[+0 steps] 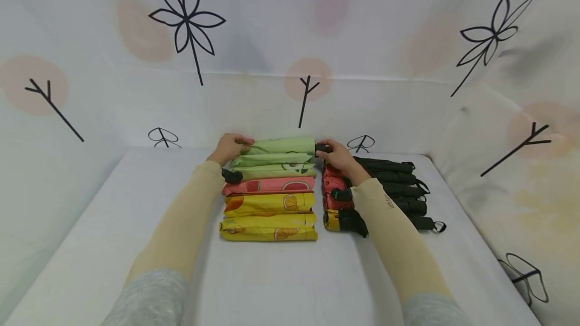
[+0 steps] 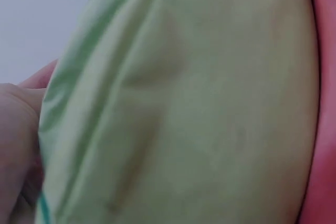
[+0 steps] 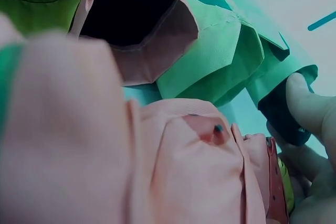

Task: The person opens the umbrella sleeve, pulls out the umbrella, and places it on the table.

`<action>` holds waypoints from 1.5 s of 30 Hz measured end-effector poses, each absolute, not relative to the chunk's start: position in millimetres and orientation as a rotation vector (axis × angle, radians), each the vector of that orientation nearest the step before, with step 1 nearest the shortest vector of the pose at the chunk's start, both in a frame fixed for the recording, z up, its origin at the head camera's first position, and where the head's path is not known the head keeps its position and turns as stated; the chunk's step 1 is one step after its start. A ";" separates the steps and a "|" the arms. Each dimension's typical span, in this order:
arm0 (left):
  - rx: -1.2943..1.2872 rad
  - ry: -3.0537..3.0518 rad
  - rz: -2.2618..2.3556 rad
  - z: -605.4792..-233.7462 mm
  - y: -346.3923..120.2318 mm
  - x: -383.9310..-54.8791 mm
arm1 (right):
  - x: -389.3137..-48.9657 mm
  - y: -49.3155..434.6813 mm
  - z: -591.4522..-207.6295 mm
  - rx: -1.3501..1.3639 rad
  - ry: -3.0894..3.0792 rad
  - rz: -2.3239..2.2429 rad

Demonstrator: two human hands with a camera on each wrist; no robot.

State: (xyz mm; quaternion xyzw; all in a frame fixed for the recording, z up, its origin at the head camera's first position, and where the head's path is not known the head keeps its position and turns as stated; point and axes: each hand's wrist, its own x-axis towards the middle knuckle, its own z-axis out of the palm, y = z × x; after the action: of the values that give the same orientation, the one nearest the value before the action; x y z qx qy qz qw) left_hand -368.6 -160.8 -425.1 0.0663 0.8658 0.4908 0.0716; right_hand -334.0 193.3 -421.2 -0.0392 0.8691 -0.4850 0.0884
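Observation:
A row of fabric umbrella sleeves lies on the table in the head view: green at the back, then a pink sleeve and two yellow sleeves nearest. My left hand grips the left end of the rearmost green sleeve. At its other end my right hand pinches a black handle sticking out of the sleeve. The right wrist view shows thumb and fingers on this black handle at the green mouth. In the left wrist view green fabric hides most of the left hand.
To the right lie several folded compact umbrellas with red, yellow and black parts, some with wrist loops; my right forearm passes over them. Patterned cloth hangs behind the white table. Pink open sleeve mouths face the right wrist camera.

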 end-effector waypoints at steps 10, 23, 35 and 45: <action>0.202 2.592 1.528 -424.2 -166.9 -365.5 | -335.7 191.5 -416.7 -0.126 2.548 -1.573; 0.280 2.680 1.431 -421.5 -168.3 -365.8 | -336.7 201.4 -405.4 -0.066 2.342 -1.864; 0.344 2.722 1.405 -425.5 -168.0 -365.2 | -331.1 203.2 -408.5 0.025 2.236 -1.974; 0.362 2.743 1.402 -427.4 -171.2 -366.0 | -335.2 199.7 -407.3 0.080 2.187 -2.128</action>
State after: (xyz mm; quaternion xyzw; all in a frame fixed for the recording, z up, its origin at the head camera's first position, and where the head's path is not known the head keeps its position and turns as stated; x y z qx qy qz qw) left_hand -366.0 -171.2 -427.4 0.1167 0.8841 0.4520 0.0200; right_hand -335.2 199.7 -407.3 0.0263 0.7157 -0.6965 0.0444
